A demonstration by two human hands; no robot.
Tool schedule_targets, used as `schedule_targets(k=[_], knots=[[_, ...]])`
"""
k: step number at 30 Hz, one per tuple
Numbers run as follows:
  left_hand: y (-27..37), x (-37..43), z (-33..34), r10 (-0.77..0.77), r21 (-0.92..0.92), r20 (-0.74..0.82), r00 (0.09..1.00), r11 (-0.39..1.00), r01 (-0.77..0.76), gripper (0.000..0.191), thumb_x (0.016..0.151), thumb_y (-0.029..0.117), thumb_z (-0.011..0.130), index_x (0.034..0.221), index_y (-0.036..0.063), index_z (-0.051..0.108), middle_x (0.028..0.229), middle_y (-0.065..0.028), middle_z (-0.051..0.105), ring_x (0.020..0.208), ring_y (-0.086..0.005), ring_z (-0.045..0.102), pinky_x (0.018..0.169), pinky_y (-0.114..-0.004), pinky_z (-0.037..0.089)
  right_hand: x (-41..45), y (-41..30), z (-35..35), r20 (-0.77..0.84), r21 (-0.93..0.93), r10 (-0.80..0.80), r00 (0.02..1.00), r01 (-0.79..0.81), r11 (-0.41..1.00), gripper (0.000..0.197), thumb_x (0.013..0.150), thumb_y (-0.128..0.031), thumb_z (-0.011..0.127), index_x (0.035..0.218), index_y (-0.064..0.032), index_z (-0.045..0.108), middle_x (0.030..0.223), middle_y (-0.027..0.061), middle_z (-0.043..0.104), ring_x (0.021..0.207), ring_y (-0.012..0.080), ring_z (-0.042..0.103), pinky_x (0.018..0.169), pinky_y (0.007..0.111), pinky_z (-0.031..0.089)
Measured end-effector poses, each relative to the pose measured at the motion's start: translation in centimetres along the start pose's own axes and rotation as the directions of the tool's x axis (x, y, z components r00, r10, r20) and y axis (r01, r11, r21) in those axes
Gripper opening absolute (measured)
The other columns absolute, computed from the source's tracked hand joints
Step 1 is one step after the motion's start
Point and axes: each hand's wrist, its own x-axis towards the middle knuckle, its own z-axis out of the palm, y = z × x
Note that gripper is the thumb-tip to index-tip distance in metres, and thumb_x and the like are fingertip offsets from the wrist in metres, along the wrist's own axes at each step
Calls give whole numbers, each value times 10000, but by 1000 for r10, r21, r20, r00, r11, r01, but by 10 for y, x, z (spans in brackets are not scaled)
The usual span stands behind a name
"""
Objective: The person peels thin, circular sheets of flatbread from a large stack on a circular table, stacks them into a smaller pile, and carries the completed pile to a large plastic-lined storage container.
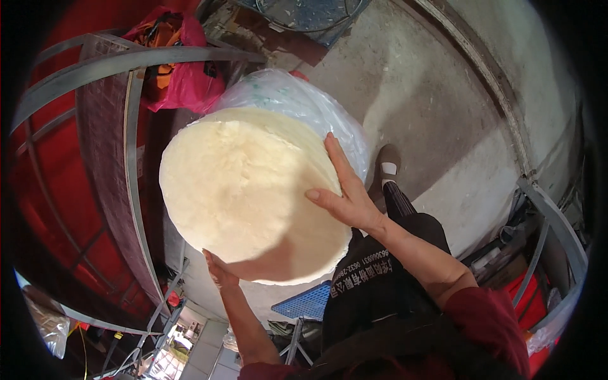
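Observation:
A large, thick, cream-coloured round, which looks like a stack of thin flatbreads, is held before me with its broad face tilted up. My right hand presses its right side, thumb on the top face and fingers along the edge. At the lower left rim, my left hand grips it; part of that hand is hidden behind the round. A clear plastic bag with faint green marks lies behind and partly under it. Shadow falls across the round's lower right part.
A pink plastic bag with orange and black contents sits at upper left, beside a metal frame with a dark board. A blue perforated plastic crate is below. My shoe stands on the concrete floor. My black apron bears writing.

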Motion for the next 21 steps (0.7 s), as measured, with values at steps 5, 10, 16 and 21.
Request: schedule_targets(k=[5, 10, 16, 21], knots=[[-1, 0, 3, -9, -11, -65, 998, 1000, 8, 583, 841, 455, 399, 1275, 91, 261, 1264, -80, 357, 1133, -260, 379, 928, -396, 336, 9, -16, -11, 160, 354, 215, 963, -259, 899, 846, 699, -255, 637, 1317, 12, 124, 1372, 193, 125, 1273, 267, 138, 1018, 307, 135], [-7, -11, -35, -38, -161, -114, 993, 987, 19, 551, 835, 478, 386, 1249, 120, 323, 1249, -57, 387, 1118, -258, 394, 918, -421, 338, -11, 1, -57, -183, 424, 251, 950, -155, 892, 599, 792, -217, 527, 1290, -22, 257, 1273, 147, 361, 1163, 207, 354, 964, 327, 267], [-102, -144, -163, -556, 38, -256, 790, 811, 584, 442, 812, 315, 494, 1171, 76, 399, 1057, -126, 528, 890, -260, 550, 717, -381, 464, -99, 21, -181, -236, -190, 524, 818, -568, 801, 233, 730, -166, 538, 867, 22, 553, 681, 59, 567, 581, 128, 551, 492, 247, 428], [-158, -335, -173, -597, -185, -311, 740, 802, 569, 357, 785, 273, 553, 1053, 51, 474, 879, -101, 558, 731, -228, 564, 574, -310, 460, -106, -60, -142, -146, -376, 540, 829, -551, 745, 260, 743, -147, 532, 923, 41, 526, 704, 83, 570, 577, 142, 550, 496, 250, 439]])
